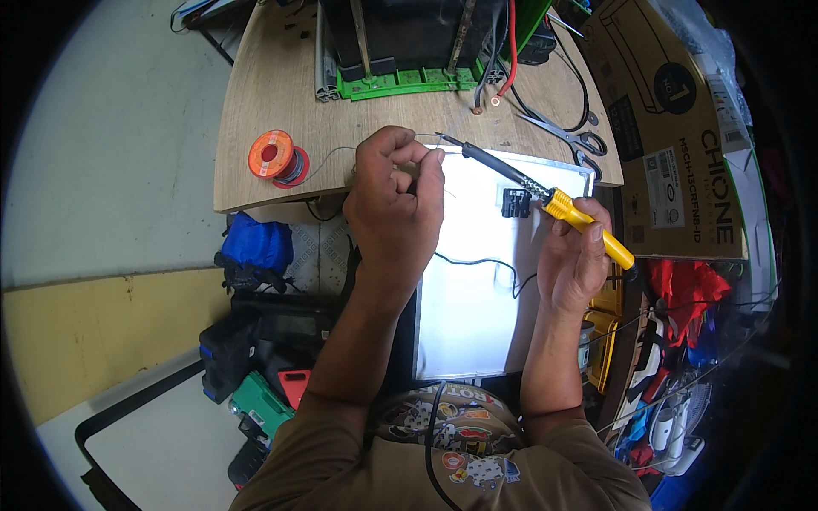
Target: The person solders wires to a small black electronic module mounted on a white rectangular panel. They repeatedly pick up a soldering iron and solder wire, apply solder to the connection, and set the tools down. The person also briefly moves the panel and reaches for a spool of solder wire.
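Note:
My right hand point(571, 264) grips a yellow-handled soldering iron point(564, 209), its dark tip pointing up and left. Close to that tip, my left hand point(392, 192) is closed in a pinch on thin solder wire point(339, 149). The wire runs back left to an orange-and-red spool point(273, 153) lying on the wooden table. Whether the wire touches the tip is too fine to tell. Below the iron, a small black slotted plastic part point(515, 203) rests on a white panel point(464, 319) in front of me.
At the table's far side stands a black block in a green frame point(400, 83), with red and black cables point(509, 51) beside it. Scissors point(567, 134) lie on the right. A large cardboard box point(673, 162) stands beyond them. A black cord point(486, 260) crosses the panel.

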### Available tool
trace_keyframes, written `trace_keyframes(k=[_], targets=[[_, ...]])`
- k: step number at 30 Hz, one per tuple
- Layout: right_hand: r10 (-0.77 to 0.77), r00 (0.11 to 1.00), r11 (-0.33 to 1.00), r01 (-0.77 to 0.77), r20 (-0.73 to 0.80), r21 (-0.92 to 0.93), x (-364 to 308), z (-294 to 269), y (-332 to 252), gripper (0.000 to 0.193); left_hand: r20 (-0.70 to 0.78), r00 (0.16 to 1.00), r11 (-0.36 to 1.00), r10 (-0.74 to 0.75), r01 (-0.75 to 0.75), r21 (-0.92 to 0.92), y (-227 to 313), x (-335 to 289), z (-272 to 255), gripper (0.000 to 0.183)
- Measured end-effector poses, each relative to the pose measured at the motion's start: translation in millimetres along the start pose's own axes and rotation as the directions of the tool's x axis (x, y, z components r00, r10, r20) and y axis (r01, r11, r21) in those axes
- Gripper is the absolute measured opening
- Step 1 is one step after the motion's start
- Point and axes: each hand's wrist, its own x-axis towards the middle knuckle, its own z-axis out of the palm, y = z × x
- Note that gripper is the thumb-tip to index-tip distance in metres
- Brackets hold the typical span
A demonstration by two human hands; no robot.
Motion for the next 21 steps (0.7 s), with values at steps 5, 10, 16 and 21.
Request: trace_keyframes(k=[5,10,16,21], targets=[[0.015,1.0,0.998,-0.015,0.002,0.058,3,1,-3,0.039,-0.048,0.998,0.992,-0.047,0.04,-0.121,6,-1,-1,0.035],[0.039,0.999,0.986,-0.033,-0.032,0.163,3,-7,-14,0.04,-0.04,0.997,0.961,-0.065,0.051,-0.273,15,-2,-7,0.035],[0.094,0.99,0.964,-0.063,-0.106,0.259,1,-36,-43,0.038,-0.03,0.999,0.917,0.01,-0.021,-0.397,13,-8,-8,0.037],[0.137,0.955,0.936,-0.037,-0.263,0.351,21,-67,-65,0.03,0.05,0.998,0.979,-0.05,0.059,-0.196,9,-19,-17,0.042]])
